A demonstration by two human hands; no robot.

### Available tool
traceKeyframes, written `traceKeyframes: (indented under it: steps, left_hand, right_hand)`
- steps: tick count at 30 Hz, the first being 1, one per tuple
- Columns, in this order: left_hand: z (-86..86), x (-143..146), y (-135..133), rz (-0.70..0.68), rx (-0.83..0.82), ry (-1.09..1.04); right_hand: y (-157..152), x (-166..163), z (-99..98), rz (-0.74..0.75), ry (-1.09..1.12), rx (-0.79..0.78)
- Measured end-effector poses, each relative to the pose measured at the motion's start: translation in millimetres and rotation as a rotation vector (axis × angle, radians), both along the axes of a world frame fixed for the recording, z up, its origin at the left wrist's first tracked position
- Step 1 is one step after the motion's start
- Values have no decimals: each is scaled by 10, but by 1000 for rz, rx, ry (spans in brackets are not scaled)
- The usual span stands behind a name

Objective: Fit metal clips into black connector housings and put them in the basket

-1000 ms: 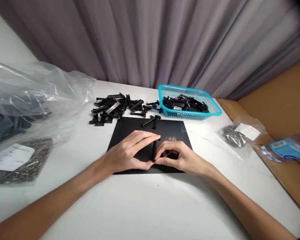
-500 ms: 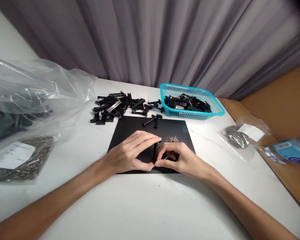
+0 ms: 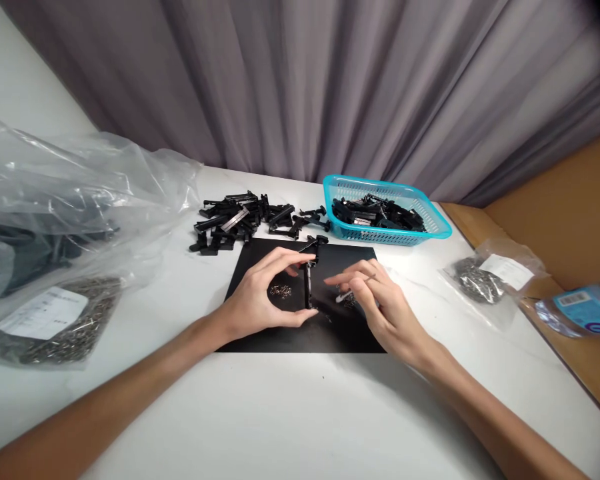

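Currently: L hand (image 3: 253,293), fingers clamped on blk part (image 3: 308,288), may drop it if grip slackens; R hand (image 3: 383,303), fingers round slim tool (image 3: 344,297).

Workshop-like space: heaped black parts (image 3: 235,220)

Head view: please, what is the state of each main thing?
Left hand: gripping the black part
Black part: held by its two ends
Right hand: holding the tool
Tool: clear of the black part
Basket: upright, holding parts
Mat: flat on the table
Heap: loose, untouched
Curtain: hanging in folds
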State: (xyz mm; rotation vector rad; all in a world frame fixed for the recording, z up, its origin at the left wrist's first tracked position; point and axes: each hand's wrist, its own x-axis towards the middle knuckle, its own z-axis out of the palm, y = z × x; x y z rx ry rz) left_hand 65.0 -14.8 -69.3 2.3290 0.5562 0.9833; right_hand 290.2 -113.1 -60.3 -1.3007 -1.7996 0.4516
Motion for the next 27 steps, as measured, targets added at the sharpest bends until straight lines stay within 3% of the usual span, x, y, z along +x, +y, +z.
traceKeyframes:
  steps: [5,9,16,27]
  left_hand:
    - [9,-14,-4,22,-26,12]
    - [0,-32,-17,32,-11,41]
    - [-24,-33,-12,59,-5,61]
    - [-84,-30,-16,94,164,-41]
  right_hand:
    - [-61,-92,-16,17,344,-208]
    - [-77,-152,-17,71,483,-237]
    - [-73,-214,-60,94,506,-207]
    - [-78,-231,-178,142,490,-109]
